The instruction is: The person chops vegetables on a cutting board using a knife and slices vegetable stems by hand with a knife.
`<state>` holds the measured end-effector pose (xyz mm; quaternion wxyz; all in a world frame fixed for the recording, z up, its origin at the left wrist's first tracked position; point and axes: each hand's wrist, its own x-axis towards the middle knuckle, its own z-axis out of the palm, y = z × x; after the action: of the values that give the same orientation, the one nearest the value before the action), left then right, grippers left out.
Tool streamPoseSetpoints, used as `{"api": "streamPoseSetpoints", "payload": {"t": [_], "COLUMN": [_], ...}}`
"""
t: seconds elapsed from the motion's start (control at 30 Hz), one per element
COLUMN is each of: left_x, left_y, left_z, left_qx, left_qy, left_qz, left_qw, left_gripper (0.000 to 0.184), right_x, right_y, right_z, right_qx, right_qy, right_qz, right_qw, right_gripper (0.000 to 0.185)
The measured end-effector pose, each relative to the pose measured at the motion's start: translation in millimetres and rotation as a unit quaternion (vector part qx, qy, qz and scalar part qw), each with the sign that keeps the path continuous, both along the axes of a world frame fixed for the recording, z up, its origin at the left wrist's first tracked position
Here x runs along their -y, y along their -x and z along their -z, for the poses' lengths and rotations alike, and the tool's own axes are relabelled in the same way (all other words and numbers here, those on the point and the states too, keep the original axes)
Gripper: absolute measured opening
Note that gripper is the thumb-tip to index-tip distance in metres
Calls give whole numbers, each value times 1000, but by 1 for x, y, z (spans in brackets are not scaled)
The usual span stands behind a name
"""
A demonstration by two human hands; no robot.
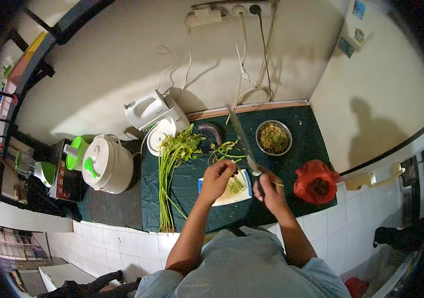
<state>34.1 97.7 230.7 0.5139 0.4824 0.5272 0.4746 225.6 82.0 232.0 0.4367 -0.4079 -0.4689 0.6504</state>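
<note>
My right hand (270,191) is closed on the handle of a long knife (242,136), whose blade points up and away over the dark cloth. A thin stem sticks out beside that hand. My left hand (217,180) is pinched above the left part of a white and blue cutting board (231,198); what its fingertips hold is too small to make out. Cut green pieces (237,186) lie on the board between my hands. Just beyond are leafy stems (224,149) and an eggplant (212,131). A bundle of long green stalks (165,188) lies left of the board.
A metal bowl of chopped food (273,137) stands at the back right, with a red plastic bag (316,182) nearer the right edge. A white mixer (155,111) and a rice cooker (106,164) stand to the left. Cables hang on the wall behind.
</note>
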Motion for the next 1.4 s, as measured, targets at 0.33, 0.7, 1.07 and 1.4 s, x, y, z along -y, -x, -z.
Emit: {"api": "streamPoseSetpoints", "payload": {"t": [0.33,0.7,1.07,1.4], "left_x": [-25,62,77,80], "left_y": [-58,80,93,96], "left_z": [189,218,218,140], "left_qx": [-367,-494,-3,180], "left_qy": [-49,226,239,215], "left_qz": [64,-118,-191,-177], "left_qw": [927,831,952,944], "left_gripper": [19,51,27,14], "right_x": [25,39,37,41], "right_y": [-68,-73,-67,-68], "right_z": [121,149,132,74], "right_qx": [-72,257,379,378], "right_qy": [272,241,-77,-49], "right_qz": [66,-72,-152,-197], "right_qw": [957,933,910,903], "right_gripper": [62,45,33,39]}}
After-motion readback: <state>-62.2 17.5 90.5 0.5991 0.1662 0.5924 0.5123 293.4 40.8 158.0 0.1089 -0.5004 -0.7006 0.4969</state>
